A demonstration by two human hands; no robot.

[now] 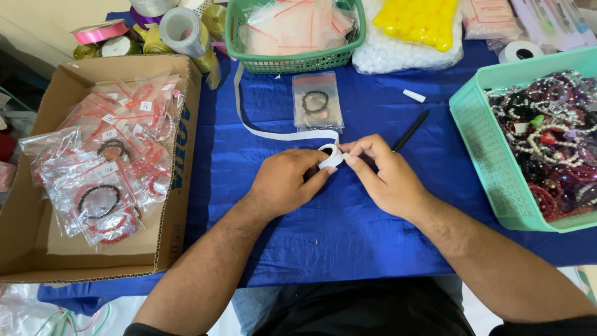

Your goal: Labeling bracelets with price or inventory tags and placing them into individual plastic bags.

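Closest to the person, both bare forearms reach out over the blue cloth-covered table [348,230], and the 2 hands meet at its middle so that each can work on the same small thing. The left hand [286,183] is curled nearly closed around a small white roll of label tape [329,155], thumb and fingers pinching it so that it sits steady. The right hand [388,177] is also mostly closed, its fingertips [349,149] pressed to the roll's edge, seemingly picking at the free end or a label; exactly what they grip is too small to tell. From the roll a long white paper strip [249,118] trails left and away across the cloth, lying loose where it has room to unwind. Just beyond the right hand lies a slim black pen [410,130], within easy reach, and just beyond the roll lies 1 clear zip bag holding a dark bead bracelet [317,102], set flat and apart from the rest. To the left, an open brown cardboard box [180,162] holds many similar bagged bracelets with small tags, piled together. To the right, a mint-green plastic basket [472,137] is heaped with loose bead bracelets. Farther back stand a green plastic basket of empty clear bags [292,62], spools of coloured ribbon [180,31], and a clear bag of yellow pieces [416,22].
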